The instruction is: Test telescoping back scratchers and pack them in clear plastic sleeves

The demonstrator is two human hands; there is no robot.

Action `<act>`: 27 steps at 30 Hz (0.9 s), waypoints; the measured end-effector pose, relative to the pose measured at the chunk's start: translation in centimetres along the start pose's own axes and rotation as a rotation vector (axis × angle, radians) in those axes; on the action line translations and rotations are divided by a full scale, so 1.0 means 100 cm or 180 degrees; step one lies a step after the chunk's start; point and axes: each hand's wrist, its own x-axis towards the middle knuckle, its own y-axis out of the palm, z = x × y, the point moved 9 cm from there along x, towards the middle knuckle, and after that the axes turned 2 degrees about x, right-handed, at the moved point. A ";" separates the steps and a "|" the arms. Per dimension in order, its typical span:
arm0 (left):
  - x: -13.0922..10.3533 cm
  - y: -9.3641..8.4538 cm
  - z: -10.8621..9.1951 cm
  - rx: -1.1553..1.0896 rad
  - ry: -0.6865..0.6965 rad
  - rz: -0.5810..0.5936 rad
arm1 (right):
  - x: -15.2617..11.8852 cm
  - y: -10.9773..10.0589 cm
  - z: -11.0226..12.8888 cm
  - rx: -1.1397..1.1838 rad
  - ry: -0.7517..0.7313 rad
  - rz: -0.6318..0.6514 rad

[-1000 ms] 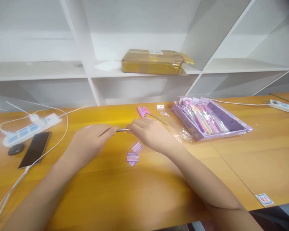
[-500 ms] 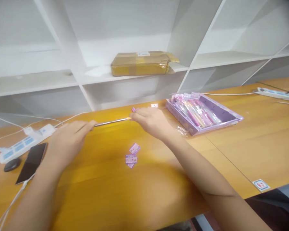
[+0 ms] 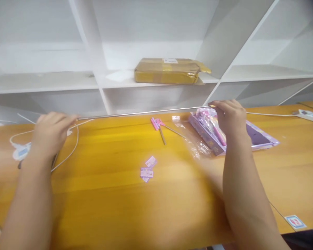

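Note:
A thin metal telescopic rod (image 3: 143,112) stretches almost level above the table, between my two hands. My left hand (image 3: 50,133) is closed around its left end. At the other end, my right hand (image 3: 231,116) pinches the rod near a small yellow tip (image 3: 212,106); whatever is inside the fist is hidden. On the tabletop beneath lie a pink piece (image 3: 154,124) and a pink swirl-shaped head (image 3: 159,121), with two thin metal rods (image 3: 162,136) beside them. Several small purple printed cards (image 3: 146,172) overlap nearer to me.
Behind my right hand sits a purple box (image 3: 262,142) of wrapped items. Clear plastic wrappers (image 3: 195,149) lie at its left. A taped cardboard parcel (image 3: 167,73) rests on the white shelf. White cables (image 3: 74,149) and a power strip (image 3: 22,151) are at the left.
My hands have moved far apart, the right one going right and the left one left. Much more of the rod now shows between them. The pink pieces on the table have come into view.

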 end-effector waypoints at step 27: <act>0.008 -0.015 -0.018 -0.0234 -0.0344 -0.0141 | 0.008 -0.024 -0.022 -0.0217 0.1010 0.0067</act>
